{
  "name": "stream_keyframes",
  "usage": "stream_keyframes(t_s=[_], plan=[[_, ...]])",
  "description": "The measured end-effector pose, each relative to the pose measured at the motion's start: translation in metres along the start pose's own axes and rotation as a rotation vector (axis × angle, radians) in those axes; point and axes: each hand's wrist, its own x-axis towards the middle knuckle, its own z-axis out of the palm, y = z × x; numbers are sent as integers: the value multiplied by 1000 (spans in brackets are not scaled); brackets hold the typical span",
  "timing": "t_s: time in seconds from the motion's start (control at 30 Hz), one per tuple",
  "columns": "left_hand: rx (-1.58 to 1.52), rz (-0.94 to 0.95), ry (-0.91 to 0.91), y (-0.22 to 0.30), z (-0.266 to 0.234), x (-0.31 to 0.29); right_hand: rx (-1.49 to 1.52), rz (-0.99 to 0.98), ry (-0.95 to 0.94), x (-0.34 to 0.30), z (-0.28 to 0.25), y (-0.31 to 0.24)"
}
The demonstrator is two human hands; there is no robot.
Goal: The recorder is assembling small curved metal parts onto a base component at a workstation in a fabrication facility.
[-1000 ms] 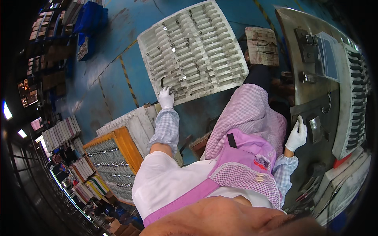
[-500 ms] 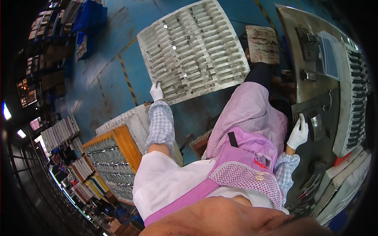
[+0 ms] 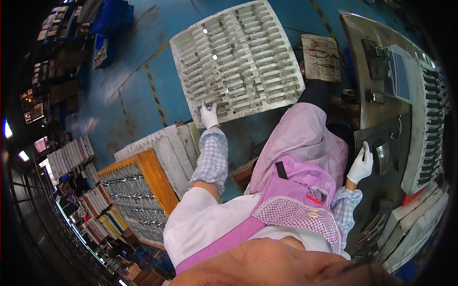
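Observation:
My left hand point(image 3: 209, 116), in a white glove, reaches over the near left corner of a large pale grey slotted tray point(image 3: 286, 97). Its fingers are apart, close to the dark end of a slim metal piece; whether they touch it I cannot tell. Rows of slim metal pieces point(image 3: 232, 51) with rounded ends lie in the tray's slots. My right hand point(image 3: 361, 167), also gloved in white, is at the edge of a dark metal bench point(image 3: 400, 138). Its fingers stretch out with nothing visible in them, beside a shiny curved metal fixture point(image 3: 382, 157).
An orange-framed rack point(image 3: 155, 176) of shiny metal pieces stands at left beside pale slotted boards point(image 3: 167, 148). A stained stool point(image 3: 320, 57) is beyond my knee. Another tray with dark pieces point(image 3: 431, 119) and a clear plastic box point(image 3: 400, 71) are at right.
My left hand has moved right, from the tray's near left edge onto its slots. My right hand stays nearly in place. The view has shifted slightly.

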Motion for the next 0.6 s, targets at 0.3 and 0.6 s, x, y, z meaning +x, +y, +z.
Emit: stream_keyframes(t_s=[0.3,0.6], plan=[[19,-180,243,35,34,-21,10,17,1,0,0,-2],[-89,-346,257,40,39,-10,10,-7,49,0,0,3]])
